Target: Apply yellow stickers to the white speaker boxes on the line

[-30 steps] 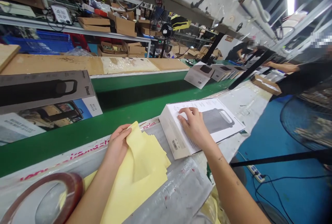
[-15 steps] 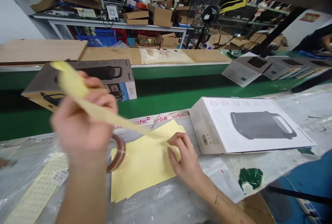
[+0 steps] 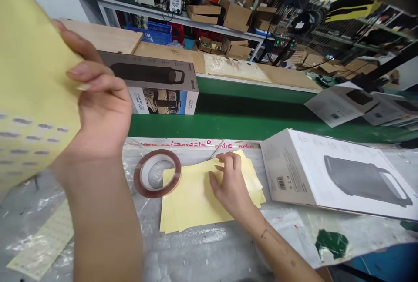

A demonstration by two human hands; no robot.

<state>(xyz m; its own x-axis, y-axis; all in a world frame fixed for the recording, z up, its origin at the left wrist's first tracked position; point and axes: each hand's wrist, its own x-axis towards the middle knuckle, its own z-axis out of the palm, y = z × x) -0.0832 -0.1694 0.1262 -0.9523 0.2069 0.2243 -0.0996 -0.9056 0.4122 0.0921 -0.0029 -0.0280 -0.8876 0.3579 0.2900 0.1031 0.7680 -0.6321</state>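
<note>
At the left edge of my view, close to my face, my left hand (image 3: pixel 104 112) is gripping a yellow sheet (image 3: pixel 31 73) between thumb and fingers, and rows of small grey printed marks are showing across its lower part. My right hand (image 3: pixel 231 184) is hovering or resting over the stack of yellow sheets (image 3: pixel 192 206), its fingers loosely curled and the thumb standing apart; it isn't holding anything that I can see, and I can't tell whether the fingertips are touching the paper. As I judge it, I'm in the step of handling a single sheet apart from the stack, and the next move is calling for a light pinch on its edge, so that the paper isn't creasing. A roll of brown tape (image 3: pixel 175 168) is lying over the stack's left edge, and a printed strip (image 3: pixel 45 240) is lying farther left on the plastic-covered bench (image 3: pixel 192 258). To the right of the stack, a white box (image 3: pixel 355 177) with a dark device pictured on it is lying on the bench. Beyond, a grey box (image 3: pixel 156 71) is sitting on the green belt (image 3: pixel 235 121).
</note>
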